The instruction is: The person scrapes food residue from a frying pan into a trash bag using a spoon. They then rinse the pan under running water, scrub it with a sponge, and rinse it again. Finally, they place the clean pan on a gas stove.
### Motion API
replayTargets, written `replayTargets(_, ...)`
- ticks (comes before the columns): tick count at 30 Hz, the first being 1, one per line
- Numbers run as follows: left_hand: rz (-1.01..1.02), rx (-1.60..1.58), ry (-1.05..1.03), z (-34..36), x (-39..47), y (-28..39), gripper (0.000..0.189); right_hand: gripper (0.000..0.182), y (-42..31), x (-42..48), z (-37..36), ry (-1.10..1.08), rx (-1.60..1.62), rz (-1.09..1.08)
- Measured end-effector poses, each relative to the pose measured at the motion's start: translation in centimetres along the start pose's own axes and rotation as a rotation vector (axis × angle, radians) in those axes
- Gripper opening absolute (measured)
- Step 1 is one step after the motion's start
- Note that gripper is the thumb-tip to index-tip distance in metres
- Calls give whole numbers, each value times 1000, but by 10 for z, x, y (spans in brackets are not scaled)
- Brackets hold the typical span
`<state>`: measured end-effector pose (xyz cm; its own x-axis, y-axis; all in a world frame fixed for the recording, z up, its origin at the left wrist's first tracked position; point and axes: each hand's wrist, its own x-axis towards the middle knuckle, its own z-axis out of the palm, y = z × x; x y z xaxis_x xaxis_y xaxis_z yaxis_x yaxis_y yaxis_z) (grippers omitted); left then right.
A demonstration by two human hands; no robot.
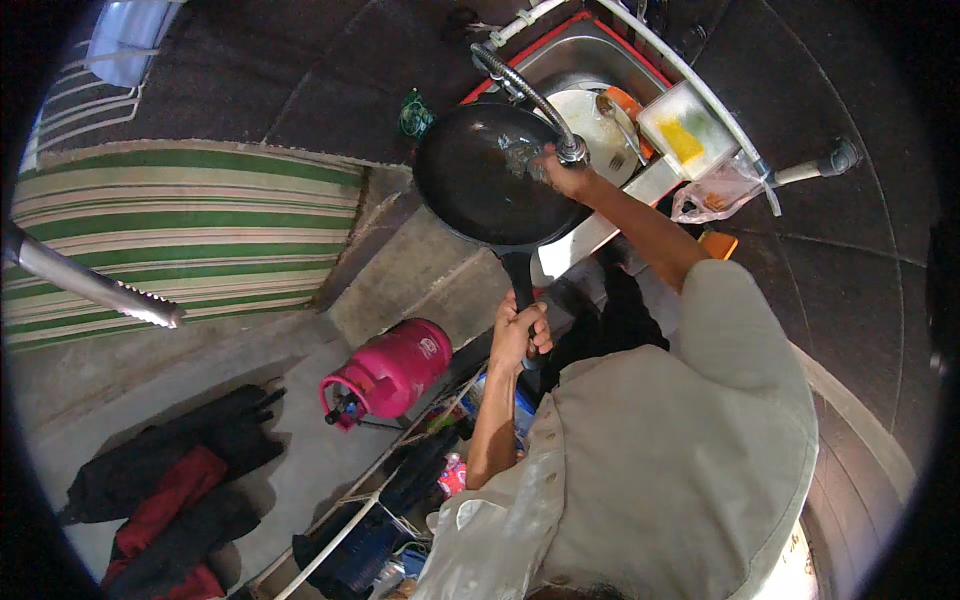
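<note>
My left hand [519,334] is closed around the black handle of a frying pan [480,195], which is tilted beside the sink. Over the pan's right inner side is my right hand [562,174], under the end of a flexible metal faucet [529,90]. A shiny, clear-looking patch [517,154] lies by its fingertips; whether it is water, suds or a scrubber is unclear, and so is whether the fingers grip it. In the steel sink [634,52] are a white plate [581,112], a fork [617,160] and an orange item [622,101].
A clear container [709,154] with a yellow sponge [679,140] stands at the sink's right, near a plastic bag [720,196]. Green netting [415,115] lies left of the pan. Below are a pink gas cylinder [401,367], a rack [352,525] and a striped cloth [187,232].
</note>
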<state>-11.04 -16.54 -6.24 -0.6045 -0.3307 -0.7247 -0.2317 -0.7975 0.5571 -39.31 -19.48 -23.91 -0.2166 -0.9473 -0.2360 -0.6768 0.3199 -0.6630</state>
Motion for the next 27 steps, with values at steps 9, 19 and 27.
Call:
replayTargets(9,-119,-217,-156,-8,17,-30,14,27,67,8,13,72,545,-88)
replayTargets(19,-138,-144,-231,-2,18,-34,20,45,100,37,36,605,366,-383)
replayTargets(27,-134,-72,-174,-2,22,-32,23,41,-44,13,25,0,59,-347)
